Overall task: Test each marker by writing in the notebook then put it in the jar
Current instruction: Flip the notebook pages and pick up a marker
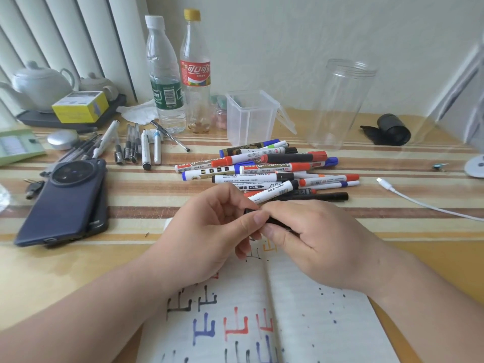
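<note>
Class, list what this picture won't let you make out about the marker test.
Held marker: head view, wrapped by left hand and right hand; cap state unclear.
Notebook: head view, top under the hands, bottom cut by frame edge.
Marker pile: head view, fine print too small to read.

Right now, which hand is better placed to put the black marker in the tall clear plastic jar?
Probably the right hand: it grips the black marker, and the tall clear plastic jar stands on that side.
</note>
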`<state>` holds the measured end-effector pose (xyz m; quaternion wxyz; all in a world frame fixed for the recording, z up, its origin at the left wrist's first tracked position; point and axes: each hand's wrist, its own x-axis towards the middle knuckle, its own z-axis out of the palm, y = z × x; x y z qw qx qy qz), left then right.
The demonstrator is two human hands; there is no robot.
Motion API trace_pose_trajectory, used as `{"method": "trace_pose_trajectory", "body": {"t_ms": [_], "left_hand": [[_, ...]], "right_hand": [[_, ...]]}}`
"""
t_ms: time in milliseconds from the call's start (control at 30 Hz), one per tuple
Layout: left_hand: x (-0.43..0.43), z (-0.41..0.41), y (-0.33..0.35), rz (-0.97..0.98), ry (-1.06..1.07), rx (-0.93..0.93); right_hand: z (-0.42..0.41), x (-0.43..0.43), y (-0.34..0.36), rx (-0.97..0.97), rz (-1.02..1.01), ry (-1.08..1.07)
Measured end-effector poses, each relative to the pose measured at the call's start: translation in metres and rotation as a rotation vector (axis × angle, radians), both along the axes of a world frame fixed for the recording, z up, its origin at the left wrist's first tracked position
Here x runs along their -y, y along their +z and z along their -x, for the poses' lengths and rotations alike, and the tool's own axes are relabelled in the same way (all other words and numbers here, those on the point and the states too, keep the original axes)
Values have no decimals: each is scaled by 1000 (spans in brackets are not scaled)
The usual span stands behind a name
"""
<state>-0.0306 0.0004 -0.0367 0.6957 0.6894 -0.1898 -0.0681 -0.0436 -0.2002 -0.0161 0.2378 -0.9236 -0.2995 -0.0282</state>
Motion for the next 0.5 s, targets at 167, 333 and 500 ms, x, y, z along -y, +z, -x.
{"method": "trace_pose_trajectory", "body": {"t_ms": [167,333,500], "left_hand": [[-1,-1,1,-48,16,-3],[-3,-1,1,-18,12,-11],[-4,-3,4,-29,1,7]], "right_hand": [[1,-2,-1,-19,-6,-13],[0,-3,2,10,34,-26],[-3,4,4,-36,-48,3]]}}
